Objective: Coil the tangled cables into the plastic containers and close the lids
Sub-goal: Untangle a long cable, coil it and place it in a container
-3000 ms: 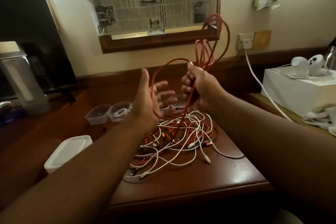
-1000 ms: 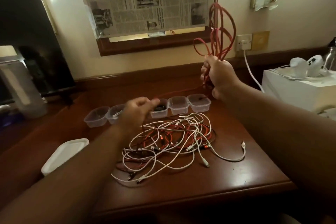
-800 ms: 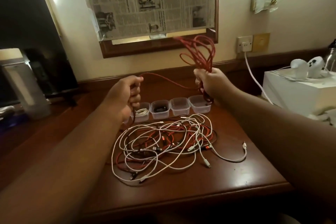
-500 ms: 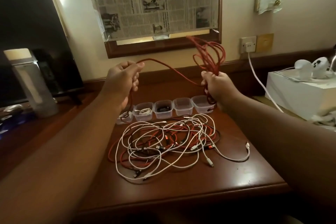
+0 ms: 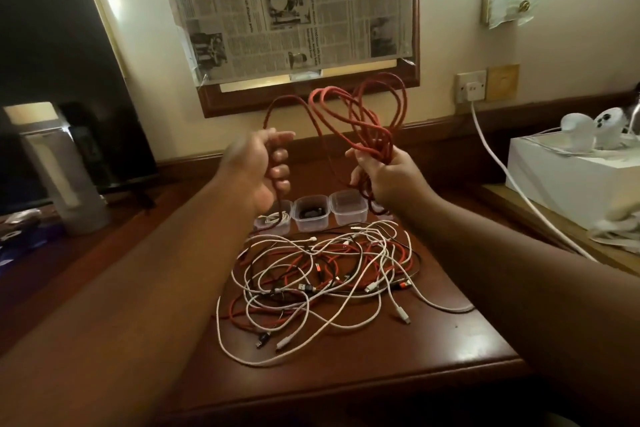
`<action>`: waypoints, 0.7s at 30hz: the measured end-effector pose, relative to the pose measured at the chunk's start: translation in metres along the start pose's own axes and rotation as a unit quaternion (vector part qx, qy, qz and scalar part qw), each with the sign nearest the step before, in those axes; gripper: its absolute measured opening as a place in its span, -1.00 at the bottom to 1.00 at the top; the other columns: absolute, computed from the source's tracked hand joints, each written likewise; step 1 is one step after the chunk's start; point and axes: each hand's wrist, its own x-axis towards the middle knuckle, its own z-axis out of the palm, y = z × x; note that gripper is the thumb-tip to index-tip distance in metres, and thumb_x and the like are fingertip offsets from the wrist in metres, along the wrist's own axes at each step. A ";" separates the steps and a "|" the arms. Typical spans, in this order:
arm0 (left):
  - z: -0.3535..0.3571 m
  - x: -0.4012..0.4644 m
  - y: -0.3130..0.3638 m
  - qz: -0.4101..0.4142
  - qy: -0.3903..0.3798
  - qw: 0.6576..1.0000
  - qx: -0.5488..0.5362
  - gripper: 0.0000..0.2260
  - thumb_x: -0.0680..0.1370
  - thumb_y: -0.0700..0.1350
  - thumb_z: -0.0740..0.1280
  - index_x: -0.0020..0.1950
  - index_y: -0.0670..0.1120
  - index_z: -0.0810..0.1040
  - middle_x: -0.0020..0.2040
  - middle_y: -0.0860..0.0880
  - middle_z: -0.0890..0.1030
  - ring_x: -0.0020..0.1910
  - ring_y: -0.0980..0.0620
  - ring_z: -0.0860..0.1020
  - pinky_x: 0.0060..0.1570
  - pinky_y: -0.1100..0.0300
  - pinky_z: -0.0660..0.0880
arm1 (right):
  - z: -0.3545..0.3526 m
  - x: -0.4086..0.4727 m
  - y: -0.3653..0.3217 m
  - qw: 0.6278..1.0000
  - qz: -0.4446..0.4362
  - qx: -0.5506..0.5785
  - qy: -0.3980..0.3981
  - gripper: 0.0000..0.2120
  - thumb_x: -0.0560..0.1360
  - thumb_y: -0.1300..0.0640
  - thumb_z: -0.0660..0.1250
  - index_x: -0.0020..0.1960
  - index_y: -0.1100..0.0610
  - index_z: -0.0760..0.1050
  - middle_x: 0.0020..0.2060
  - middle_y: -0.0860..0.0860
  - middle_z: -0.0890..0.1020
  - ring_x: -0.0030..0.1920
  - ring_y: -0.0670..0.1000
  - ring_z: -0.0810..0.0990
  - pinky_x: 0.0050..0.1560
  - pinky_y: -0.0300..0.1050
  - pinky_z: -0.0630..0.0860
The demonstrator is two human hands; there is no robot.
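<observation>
A long red cable (image 5: 360, 114) is held up over the desk. My right hand (image 5: 388, 177) grips a bundle of its loops, which stand up above the fist. My left hand (image 5: 259, 170) grips the free run of the same cable, which arches between the two hands. Below them a tangle of white, red and black cables (image 5: 322, 281) lies on the wooden desk (image 5: 450, 357). A row of small clear plastic containers (image 5: 348, 213) stands behind the tangle, partly hidden by my hands; one holds a white cable (image 5: 273, 218), another a dark one (image 5: 310, 213).
A white box (image 5: 568, 180) with white gadgets on top stands at the right, with a white lead (image 5: 498, 166) running to the wall socket. A grey bottle (image 5: 65, 177) and a dark screen stand at the left. A newspaper-covered mirror hangs on the wall.
My left hand has moved right, closer to the right hand, feeding the red cable into a fresh loop. The right hand stays raised with the bundle.
</observation>
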 end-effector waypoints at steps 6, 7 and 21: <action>0.043 -0.005 -0.022 -0.015 -0.029 0.999 0.005 -0.64 0.67 -0.06 0.07 0.13 -0.17 0.64 -0.11 -0.09 0.70 -0.13 0.00 0.66 -0.10 0.07 0.59 | 0.034 -0.008 0.000 0.991 -0.033 0.089 -0.089 -0.77 0.60 0.08 0.31 0.19 0.19 0.53 -0.06 0.11 0.70 -0.05 0.05 0.71 -0.06 -0.09 0.66; 0.045 -0.004 -0.024 -0.012 -0.028 1.000 0.005 -0.64 0.68 -0.07 0.07 0.09 -0.17 0.64 -0.06 -0.11 0.71 -0.03 -0.04 0.67 -0.01 0.04 0.58 | 0.036 -0.009 0.001 0.992 -0.040 0.077 -0.088 -0.77 0.60 0.07 0.32 0.19 0.17 0.52 -0.03 0.11 0.70 -0.03 0.04 0.71 -0.05 -0.10 0.66; 0.033 0.013 -0.024 -0.040 -0.111 0.991 0.067 -0.62 0.69 -0.04 0.04 0.19 -0.20 0.59 0.19 -0.24 0.64 0.16 -0.16 0.62 0.06 0.00 0.61 | 0.022 0.000 0.013 0.974 -0.006 -0.113 -0.198 -0.78 0.50 0.07 0.44 0.12 0.10 0.58 -0.02 -0.01 0.68 -0.01 -0.10 0.67 0.04 -0.17 0.57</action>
